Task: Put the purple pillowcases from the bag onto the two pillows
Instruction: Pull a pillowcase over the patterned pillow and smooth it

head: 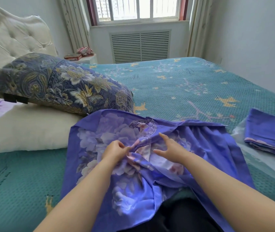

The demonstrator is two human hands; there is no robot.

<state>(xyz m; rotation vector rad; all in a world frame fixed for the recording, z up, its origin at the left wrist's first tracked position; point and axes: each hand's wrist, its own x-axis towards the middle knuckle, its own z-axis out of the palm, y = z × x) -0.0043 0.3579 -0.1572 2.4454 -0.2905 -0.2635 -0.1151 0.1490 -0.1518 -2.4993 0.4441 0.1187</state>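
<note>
Pinching a bunched fold of the purple pillowcase (133, 164) spread on the bed (183, 84), the left hand (115, 150) grips; right hand (170, 149) fingers spread, seemingly resting on cloth.

Left hand (115, 150) pinching, right hand (170, 149) spread.

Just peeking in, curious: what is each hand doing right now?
Left hand: pinches a fold of the purple pillowcase.
Right hand: open, fingers spread, resting on the same pillowcase.
</note>
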